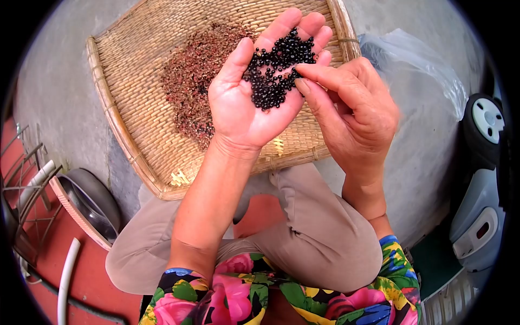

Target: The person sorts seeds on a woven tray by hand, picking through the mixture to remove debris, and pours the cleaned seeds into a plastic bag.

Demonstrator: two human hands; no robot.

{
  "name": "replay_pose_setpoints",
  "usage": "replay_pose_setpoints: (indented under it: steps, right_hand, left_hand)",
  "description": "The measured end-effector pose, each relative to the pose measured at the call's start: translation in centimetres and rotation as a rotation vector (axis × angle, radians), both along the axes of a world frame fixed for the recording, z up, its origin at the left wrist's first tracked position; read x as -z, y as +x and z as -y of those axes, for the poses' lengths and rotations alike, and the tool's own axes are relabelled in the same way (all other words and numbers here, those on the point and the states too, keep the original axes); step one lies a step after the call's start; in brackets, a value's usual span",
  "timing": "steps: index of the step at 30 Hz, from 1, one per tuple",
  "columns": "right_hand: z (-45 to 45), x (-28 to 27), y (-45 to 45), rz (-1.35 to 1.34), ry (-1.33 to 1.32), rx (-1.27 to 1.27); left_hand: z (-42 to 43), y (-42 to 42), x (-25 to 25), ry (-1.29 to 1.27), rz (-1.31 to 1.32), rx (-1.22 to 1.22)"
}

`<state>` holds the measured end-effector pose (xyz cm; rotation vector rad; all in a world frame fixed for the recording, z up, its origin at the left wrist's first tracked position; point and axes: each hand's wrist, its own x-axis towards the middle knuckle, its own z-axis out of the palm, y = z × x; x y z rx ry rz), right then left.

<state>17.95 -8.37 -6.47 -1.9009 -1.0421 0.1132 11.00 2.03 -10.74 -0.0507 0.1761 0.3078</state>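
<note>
My left hand point(235, 103) is palm up and slightly cupped, its fingers stretched away from me. It holds a layer of small, glossy black seeds point(271, 84), with a few reddish-brown bits among them. My right hand point(352, 103) comes in from the right, thumb and index fingertips drawn together in a loose pinch at the seeds' right edge. Whatever lies between those tips is too small to make out. Beneath both hands is a woven bamboo tray point(132, 70) with a raised rim. On it lies a heap of reddish-brown husks and dark seeds point(197, 81), partly hidden behind my left hand.
Small pale yellow pieces point(179, 177) lie near the tray's front edge. A clear plastic bag point(417, 65) is on the concrete floor at right, near a wheeled grey object point(476, 211). At left are a dark basin point(89, 203), a wire rack point(27, 184) and a white pipe point(67, 276).
</note>
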Motion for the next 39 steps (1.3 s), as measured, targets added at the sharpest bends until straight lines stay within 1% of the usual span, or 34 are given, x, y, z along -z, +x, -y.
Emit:
replay_pose_setpoints:
  steps: [3, 6, 9, 12, 14, 15, 21, 27, 29, 33, 35, 36, 37, 39]
  right_hand:
    - [-0.8, 0.3, -0.1, -0.022, 0.004, 0.006]
    - [-1.1, 0.8, 0.2, 0.046, 0.030, 0.010]
    - [-1.3, 0.8, 0.3, 0.062, -0.006, 0.029]
    - [-0.9, 0.6, 0.2, 0.071, -0.054, -0.032]
    - [-0.8, 0.0, -0.1, -0.023, -0.074, 0.048]
    - [-0.7, 0.0, -0.1, -0.024, -0.075, 0.047]
    - [-0.7, 0.1, 0.1, 0.003, -0.043, 0.001]
    - [-0.8, 0.7, 0.2, -0.025, -0.022, 0.019]
    - [-0.9, 1.2, 0.3, 0.054, -0.025, -0.025]
    - [-0.5, 0.0, 0.4, -0.023, 0.026, 0.024]
    - [0.5, -0.8, 0.7, -0.152, 0.011, 0.153]
    - [1.3, -0.9, 1.1, -0.091, -0.101, 0.104]
    - [1.6, -0.9, 1.1, -0.090, -0.101, 0.103]
    - [1.9, -0.8, 1.0, -0.079, -0.262, 0.014]
  left_hand:
    - [0.3, 0.1, -0.8, -0.059, -0.064, 0.001]
    - [0.4, 0.0, -1.0, -0.059, -0.075, 0.032]
    - [0.5, 0.1, -1.1, -0.027, -0.100, 0.046]
    - [0.5, 0.2, -1.0, -0.046, -0.084, 0.034]
    - [0.5, 0.1, -0.9, -0.055, -0.068, 0.034]
    - [0.5, 0.0, -0.8, -0.056, -0.069, 0.033]
    - [0.7, 0.0, -0.6, -0.077, -0.080, 0.045]
    - [0.8, 0.2, -0.8, -0.085, -0.082, 0.034]
    - [0.8, 0.1, -0.7, -0.046, -0.079, 0.061]
    - [0.5, 0.2, -0.3, -0.067, -0.100, 0.027]
    - [-0.1, -0.1, 0.9, -0.028, 0.022, -0.003]
    - [-0.3, 0.0, 0.7, 0.000, -0.007, -0.017]
    - [-0.5, 0.0, 0.7, 0.001, -0.007, -0.018]
    - [-0.7, 0.0, 0.8, -0.003, 0.026, -0.029]
